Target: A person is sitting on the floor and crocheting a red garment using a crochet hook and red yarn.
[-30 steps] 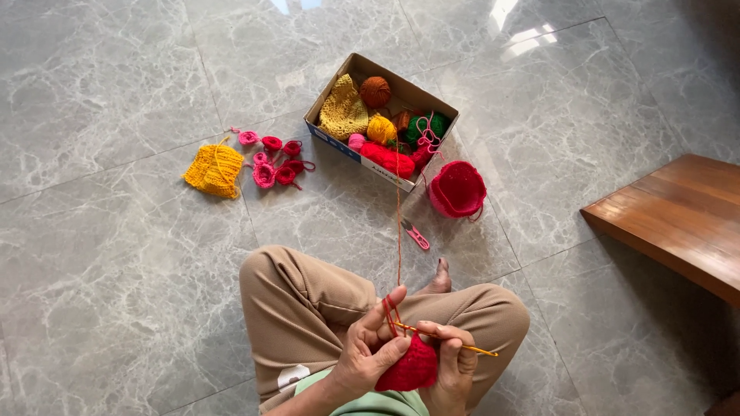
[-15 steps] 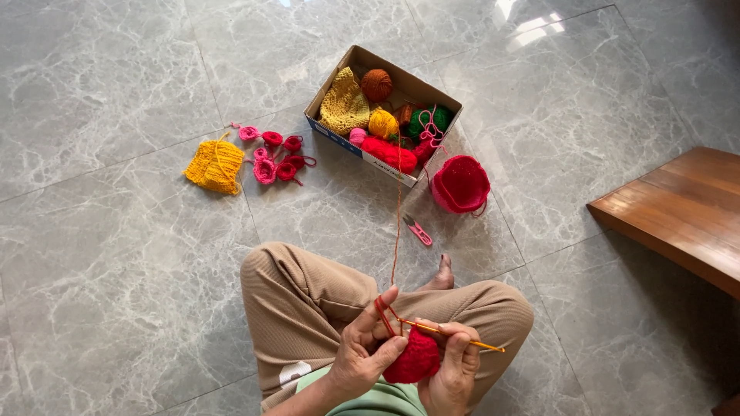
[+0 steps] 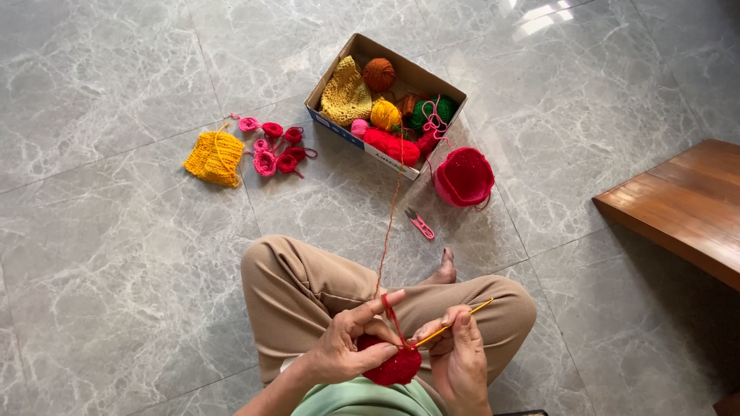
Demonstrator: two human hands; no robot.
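A person is sitting cross-legged on a grey marble floor, crocheting mid-stitch. Beyond the hands, an open cardboard box of coloured yarn balls is feeding a red strand. The left hand is pinching a small red crocheted piece (strand looped over the forefinger). The right hand is gripping a thin yellow crochet hook; pulling a loop through likely needs steady tension.

One package in view: an open rectangular cardboard box, lying on the far part of the floor, set at an angle. Brown card inside, white outer side wall with blue edging. It holds balls of yarn. No loose labels, signs or screens visible.
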